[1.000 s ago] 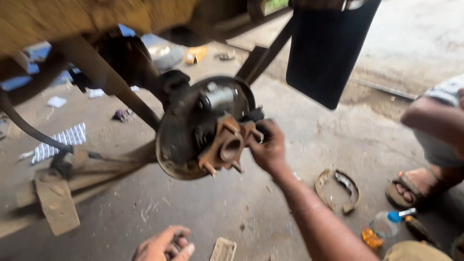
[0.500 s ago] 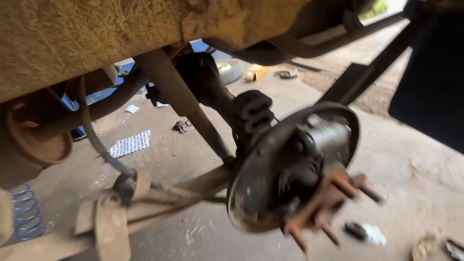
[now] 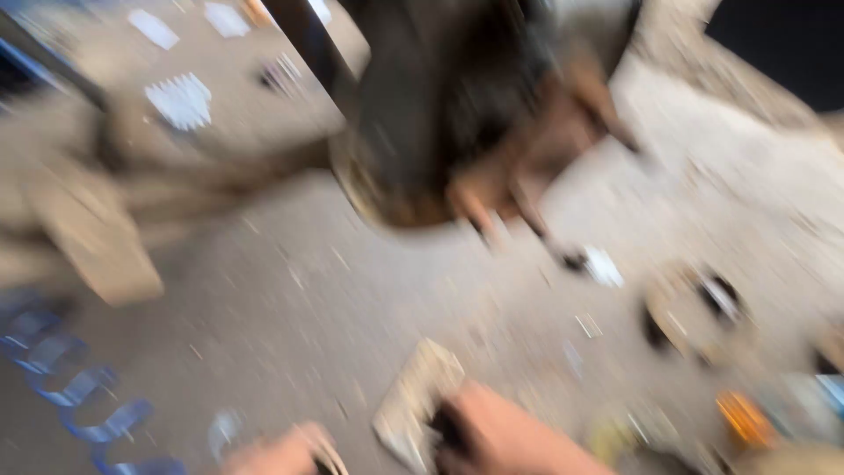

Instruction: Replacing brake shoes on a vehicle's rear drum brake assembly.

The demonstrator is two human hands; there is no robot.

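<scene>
Heavy motion blur throughout. Landmark: rusty wheel hub (image 3: 492, 149) with its dark round backing plate, hanging over the concrete floor (image 3: 290, 290). Below the hub, at the bottom edge, right hand (image 3: 505, 435) lies against a flat pale pad-like piece (image 3: 413, 400) on the floor, fingers at its edge; how tight the grasp is, cannot tell. Left hand (image 3: 281, 453) sits lower left of the hub, barely in view; whether its fingers are curled or spread is lost in the blur. Blue coil spring (image 3: 79, 387) far lower left of the hub. Curved brake shoes (image 3: 694, 308) lower right of the hub.
</scene>
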